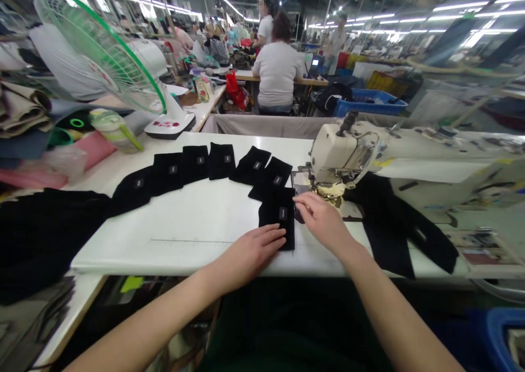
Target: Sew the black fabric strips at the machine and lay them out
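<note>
A black fabric piece with a small label (275, 205) lies on the white table just left of the sewing machine (340, 153). My left hand (256, 249) rests flat on its lower part, fingers stretched out. At its upper right corner, beside the needle area, my right hand (318, 216) pinches with thumb and forefinger; the fabric edge is at the fingertips. More labelled black pieces (221, 161) fan out in a chained row to the left. Other black fabric (385, 230) lies under and right of the machine head.
A green-rimmed fan (102, 49) stands at the back left near a bottle (115, 130). A heap of black cloth (49, 235) lies at the left. Farther back, a person in a white shirt (279, 71) sits near a blue crate (369, 103).
</note>
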The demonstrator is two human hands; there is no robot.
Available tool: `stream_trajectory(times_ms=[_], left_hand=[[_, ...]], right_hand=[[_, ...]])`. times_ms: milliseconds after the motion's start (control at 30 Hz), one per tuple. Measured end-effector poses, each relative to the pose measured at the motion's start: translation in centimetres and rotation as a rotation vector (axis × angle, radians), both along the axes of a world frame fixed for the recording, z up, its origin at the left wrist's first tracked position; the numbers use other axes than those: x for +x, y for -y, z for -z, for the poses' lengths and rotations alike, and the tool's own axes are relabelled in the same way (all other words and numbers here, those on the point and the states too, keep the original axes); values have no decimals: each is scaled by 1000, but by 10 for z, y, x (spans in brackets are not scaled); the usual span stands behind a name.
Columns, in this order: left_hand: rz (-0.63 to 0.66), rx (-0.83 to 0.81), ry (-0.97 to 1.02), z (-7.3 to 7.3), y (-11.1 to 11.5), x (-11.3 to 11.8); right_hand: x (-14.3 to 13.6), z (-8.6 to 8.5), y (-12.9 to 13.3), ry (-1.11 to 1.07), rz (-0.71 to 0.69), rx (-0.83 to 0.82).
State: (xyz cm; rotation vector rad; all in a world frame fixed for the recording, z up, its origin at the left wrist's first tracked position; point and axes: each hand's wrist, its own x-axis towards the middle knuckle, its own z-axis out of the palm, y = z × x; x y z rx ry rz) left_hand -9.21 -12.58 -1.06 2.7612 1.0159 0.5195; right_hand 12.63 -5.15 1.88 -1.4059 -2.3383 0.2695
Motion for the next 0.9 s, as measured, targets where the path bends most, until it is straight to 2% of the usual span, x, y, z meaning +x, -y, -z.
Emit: stream_trajectory(times_ms=[133,267,500,733,833,900], left_hand=[[4,-13,-55,-4,14,-5],[40,0,-57,0,28,-17],[112,1,-48,-5,33,-35],[128,91,11,-8,33,-39],[112,166,30,-16,33,-51],[46,225,38,-23,27,-62]], right_hand=[[-36,7,-29,57,92,-18],[-52,17,-36,109,134,-82],[-48,16,-25,94,129,-150],[-45,21,-11,137,116,-101],[-43,14,-7,143,143,-67],[-46,4,-10,130,177,-6]])
